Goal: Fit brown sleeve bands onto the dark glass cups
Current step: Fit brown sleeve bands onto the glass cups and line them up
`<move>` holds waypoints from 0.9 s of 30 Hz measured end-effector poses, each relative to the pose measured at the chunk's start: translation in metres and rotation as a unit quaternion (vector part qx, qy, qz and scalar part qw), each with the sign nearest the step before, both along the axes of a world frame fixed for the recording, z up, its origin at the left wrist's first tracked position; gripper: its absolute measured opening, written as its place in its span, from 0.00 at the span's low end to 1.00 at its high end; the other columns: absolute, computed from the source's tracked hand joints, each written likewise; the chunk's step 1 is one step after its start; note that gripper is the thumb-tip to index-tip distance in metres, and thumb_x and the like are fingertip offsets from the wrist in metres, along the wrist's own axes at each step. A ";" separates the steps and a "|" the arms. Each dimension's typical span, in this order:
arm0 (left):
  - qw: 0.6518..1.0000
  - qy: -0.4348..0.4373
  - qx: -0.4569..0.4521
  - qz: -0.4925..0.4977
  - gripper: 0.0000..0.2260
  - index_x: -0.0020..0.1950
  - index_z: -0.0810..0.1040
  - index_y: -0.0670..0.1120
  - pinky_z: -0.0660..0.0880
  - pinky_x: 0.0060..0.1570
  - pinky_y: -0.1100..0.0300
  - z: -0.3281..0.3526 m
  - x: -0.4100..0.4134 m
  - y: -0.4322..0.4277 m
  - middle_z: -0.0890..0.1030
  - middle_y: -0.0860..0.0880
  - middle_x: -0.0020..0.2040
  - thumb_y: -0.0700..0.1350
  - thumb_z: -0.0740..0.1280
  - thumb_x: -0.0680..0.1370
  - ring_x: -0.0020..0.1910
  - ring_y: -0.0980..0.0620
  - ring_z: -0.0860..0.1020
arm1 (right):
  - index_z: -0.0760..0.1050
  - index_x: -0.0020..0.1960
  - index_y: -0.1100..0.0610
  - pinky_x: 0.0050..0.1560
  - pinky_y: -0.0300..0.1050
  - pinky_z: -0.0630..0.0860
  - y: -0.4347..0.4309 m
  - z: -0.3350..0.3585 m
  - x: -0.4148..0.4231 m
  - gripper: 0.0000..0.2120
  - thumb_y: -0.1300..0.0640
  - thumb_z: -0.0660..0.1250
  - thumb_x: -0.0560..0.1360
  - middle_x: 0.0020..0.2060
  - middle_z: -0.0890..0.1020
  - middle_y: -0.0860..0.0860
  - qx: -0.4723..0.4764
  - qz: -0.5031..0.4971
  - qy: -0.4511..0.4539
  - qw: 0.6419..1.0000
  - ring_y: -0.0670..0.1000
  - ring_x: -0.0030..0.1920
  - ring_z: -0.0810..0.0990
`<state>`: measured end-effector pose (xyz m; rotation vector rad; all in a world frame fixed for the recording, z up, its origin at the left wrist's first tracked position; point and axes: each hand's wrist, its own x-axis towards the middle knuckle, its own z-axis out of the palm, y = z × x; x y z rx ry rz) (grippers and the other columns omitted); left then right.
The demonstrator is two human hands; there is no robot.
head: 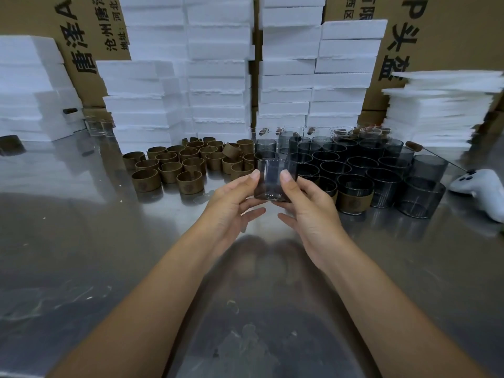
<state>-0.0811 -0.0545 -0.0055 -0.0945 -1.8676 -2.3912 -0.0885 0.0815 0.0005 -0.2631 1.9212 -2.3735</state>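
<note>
A bare dark glass cup [271, 180] is held upright above the steel table, between both hands. My left hand [231, 203] grips its left side with the thumb near the rim. My right hand [308, 205] grips its right side, thumb on the front wall. Several loose brown sleeve bands [169, 170] stand in a cluster to the left. Several dark glass cups [362, 162] crowd the right. One cup with a brown band fitted [354, 197] stands at the front of that group.
Stacks of white foam blocks [218, 72] and cardboard boxes [447, 36] wall off the back. A white game-style controller [482, 189] lies at the right edge. A few clear glasses [98, 126] stand at the back left. The steel table [81, 241] stretches toward me.
</note>
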 end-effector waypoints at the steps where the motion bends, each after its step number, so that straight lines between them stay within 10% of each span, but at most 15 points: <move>1: 1.000 0.004 -0.007 -0.006 0.22 0.56 0.81 0.47 0.77 0.52 0.57 0.000 0.000 0.001 0.84 0.46 0.53 0.58 0.71 0.67 0.52 0.52 0.82 | 0.76 0.63 0.53 0.53 0.43 0.76 -0.001 0.000 0.001 0.35 0.39 0.70 0.60 0.53 0.84 0.48 -0.001 -0.005 0.005 1.000 0.46 0.54 0.82; 6: 0.999 0.012 -0.024 -0.020 0.22 0.55 0.80 0.47 0.76 0.53 0.57 -0.001 0.002 0.004 0.83 0.46 0.53 0.55 0.73 0.65 0.53 0.52 0.81 | 0.81 0.51 0.51 0.42 0.29 0.72 0.001 -0.001 0.000 0.14 0.46 0.71 0.69 0.42 0.85 0.39 0.007 0.014 0.038 0.999 0.33 0.44 0.81; 9: 0.999 0.013 -0.021 -0.029 0.18 0.51 0.82 0.48 0.75 0.54 0.57 -0.002 0.001 0.003 0.84 0.49 0.48 0.55 0.72 0.66 0.49 0.53 0.82 | 0.82 0.50 0.51 0.38 0.24 0.71 0.002 -0.001 -0.001 0.17 0.43 0.70 0.65 0.42 0.85 0.39 -0.007 0.027 0.043 0.999 0.32 0.44 0.80; 19: 0.998 0.011 0.034 -0.053 0.16 0.50 0.85 0.49 0.79 0.50 0.61 0.001 0.002 -0.001 0.85 0.45 0.50 0.57 0.67 0.70 0.50 0.51 0.83 | 0.83 0.44 0.49 0.48 0.40 0.70 0.006 -0.001 -0.009 0.13 0.43 0.69 0.66 0.39 0.83 0.42 -0.074 0.043 -0.034 0.996 0.43 0.42 0.77; 27: 0.994 0.057 -0.088 0.014 0.26 0.66 0.73 0.56 0.78 0.43 0.63 0.001 0.002 0.005 0.84 0.48 0.54 0.64 0.63 0.70 0.49 0.49 0.84 | 0.78 0.61 0.47 0.47 0.41 0.72 0.002 -0.003 -0.008 0.16 0.43 0.62 0.78 0.49 0.84 0.46 0.000 -0.002 -0.018 1.000 0.44 0.45 0.79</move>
